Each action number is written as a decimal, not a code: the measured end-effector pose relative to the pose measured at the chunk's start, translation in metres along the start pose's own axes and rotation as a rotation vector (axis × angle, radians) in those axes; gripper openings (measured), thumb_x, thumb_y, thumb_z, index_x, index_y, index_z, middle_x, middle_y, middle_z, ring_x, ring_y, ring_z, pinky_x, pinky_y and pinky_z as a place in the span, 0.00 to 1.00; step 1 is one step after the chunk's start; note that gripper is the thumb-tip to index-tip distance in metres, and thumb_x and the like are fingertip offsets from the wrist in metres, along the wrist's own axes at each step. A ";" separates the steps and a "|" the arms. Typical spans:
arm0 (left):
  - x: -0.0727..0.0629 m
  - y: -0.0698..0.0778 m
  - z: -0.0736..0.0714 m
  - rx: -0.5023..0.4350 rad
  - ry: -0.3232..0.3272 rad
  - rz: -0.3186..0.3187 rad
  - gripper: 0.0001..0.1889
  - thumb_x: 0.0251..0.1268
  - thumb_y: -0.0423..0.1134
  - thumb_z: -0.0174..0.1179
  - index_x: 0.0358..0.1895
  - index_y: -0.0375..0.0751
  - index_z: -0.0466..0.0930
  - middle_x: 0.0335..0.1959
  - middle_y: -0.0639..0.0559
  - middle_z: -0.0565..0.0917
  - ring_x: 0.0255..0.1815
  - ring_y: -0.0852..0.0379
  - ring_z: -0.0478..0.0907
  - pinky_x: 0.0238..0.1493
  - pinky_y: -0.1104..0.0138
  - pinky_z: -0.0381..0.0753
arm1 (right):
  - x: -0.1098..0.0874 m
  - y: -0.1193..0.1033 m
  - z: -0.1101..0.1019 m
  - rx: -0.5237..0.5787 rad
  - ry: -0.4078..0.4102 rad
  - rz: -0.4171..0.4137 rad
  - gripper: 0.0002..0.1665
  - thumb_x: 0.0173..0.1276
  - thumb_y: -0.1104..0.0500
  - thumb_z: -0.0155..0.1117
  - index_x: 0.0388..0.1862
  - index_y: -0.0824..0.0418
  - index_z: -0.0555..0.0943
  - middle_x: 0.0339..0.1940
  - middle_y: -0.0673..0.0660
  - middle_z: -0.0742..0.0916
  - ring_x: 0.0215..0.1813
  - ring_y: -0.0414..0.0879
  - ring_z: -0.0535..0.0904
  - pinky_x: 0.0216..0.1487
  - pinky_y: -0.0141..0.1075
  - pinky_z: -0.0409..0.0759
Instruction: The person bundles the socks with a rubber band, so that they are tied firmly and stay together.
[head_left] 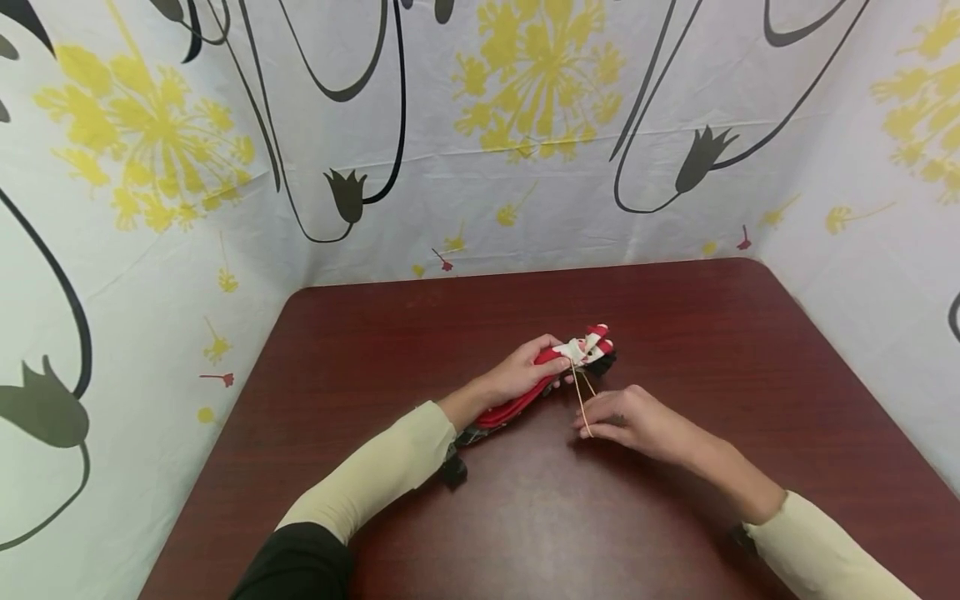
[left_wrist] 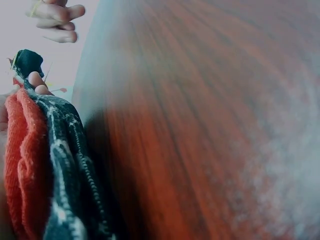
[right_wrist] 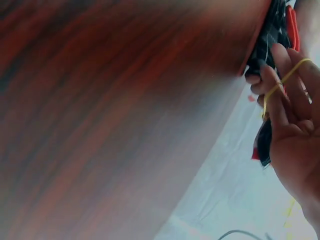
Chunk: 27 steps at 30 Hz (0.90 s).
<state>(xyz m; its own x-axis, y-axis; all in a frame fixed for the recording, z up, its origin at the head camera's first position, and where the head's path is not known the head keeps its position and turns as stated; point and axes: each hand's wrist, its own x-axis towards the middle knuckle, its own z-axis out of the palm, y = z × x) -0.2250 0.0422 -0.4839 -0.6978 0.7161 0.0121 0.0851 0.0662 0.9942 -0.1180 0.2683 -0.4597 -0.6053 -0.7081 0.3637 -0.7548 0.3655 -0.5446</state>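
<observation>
My left hand (head_left: 517, 373) grips a folded bundle of knitted socks (head_left: 513, 408), holding it at a slant just over the table. Red fabric (left_wrist: 30, 165) lies against a dark patterned layer (left_wrist: 67, 165) with pale flecks. At the bundle's far end are red and white parts and a dark tip (left_wrist: 29, 61). A thin yellowish rubber band (head_left: 577, 396) runs from that end to my right hand (head_left: 645, 421), whose bent fingers hold it stretched. In the right wrist view the rubber band (right_wrist: 286, 79) crosses the fingers. The bundle's underside is mostly hidden.
The dark red-brown wooden table (head_left: 465, 533) has rounded far corners. White cloth (head_left: 420, 125) printed with yellow and grey flowers hangs behind it and along both sides. A dark end of the bundle (head_left: 453, 471) hangs beside my left forearm.
</observation>
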 end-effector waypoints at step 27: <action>-0.001 0.001 0.000 0.172 -0.013 0.000 0.13 0.83 0.41 0.59 0.61 0.40 0.76 0.42 0.51 0.84 0.40 0.60 0.80 0.45 0.69 0.78 | 0.033 -0.016 0.017 -0.119 0.188 -0.394 0.15 0.66 0.60 0.80 0.51 0.57 0.91 0.44 0.44 0.92 0.44 0.36 0.87 0.57 0.42 0.78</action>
<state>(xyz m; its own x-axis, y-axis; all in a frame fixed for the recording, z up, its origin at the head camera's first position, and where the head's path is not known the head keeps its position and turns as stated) -0.2240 0.0415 -0.4825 -0.6891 0.7246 0.0095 0.2059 0.1832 0.9613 -0.1215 0.2291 -0.4524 -0.2930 -0.6892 0.6627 -0.9540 0.1647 -0.2505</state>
